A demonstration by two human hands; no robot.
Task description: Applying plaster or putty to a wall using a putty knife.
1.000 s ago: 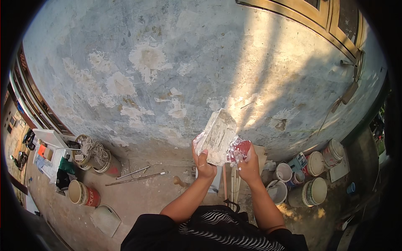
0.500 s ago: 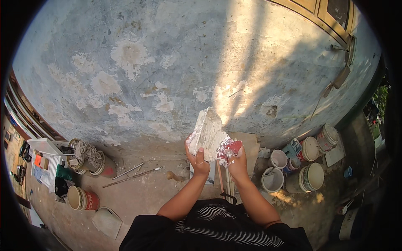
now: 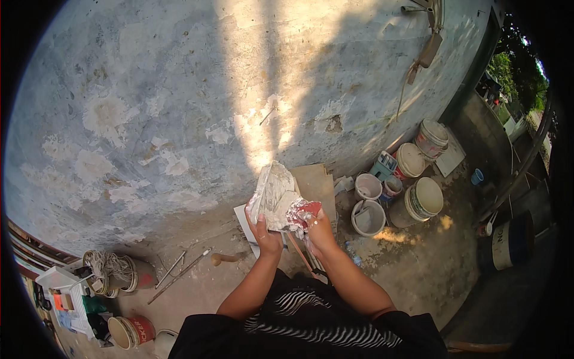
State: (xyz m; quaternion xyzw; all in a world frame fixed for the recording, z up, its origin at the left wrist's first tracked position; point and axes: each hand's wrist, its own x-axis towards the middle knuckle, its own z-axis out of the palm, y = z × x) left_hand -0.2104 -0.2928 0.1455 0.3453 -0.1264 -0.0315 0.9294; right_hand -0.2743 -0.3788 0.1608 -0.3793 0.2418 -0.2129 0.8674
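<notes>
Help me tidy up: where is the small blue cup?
In the head view, the small blue cup is on the floor at right, beside the pale flat board.

Pale letters (image 3: 142, 331) mark a red bucket (image 3: 147, 336); dark letters (image 3: 501, 243) (turned sideways) mark a pale-banded drum (image 3: 521, 239).

Standing here, I see the wide camera sits up on a head, tipped down past the black cloth shirt with wavy white stripes (image 3: 323, 326), near the bare left hand (image 3: 268, 238) and bare right hand (image 3: 321, 232), facing the patchy blue-grey painted wall (image 3: 173, 78)
</notes>
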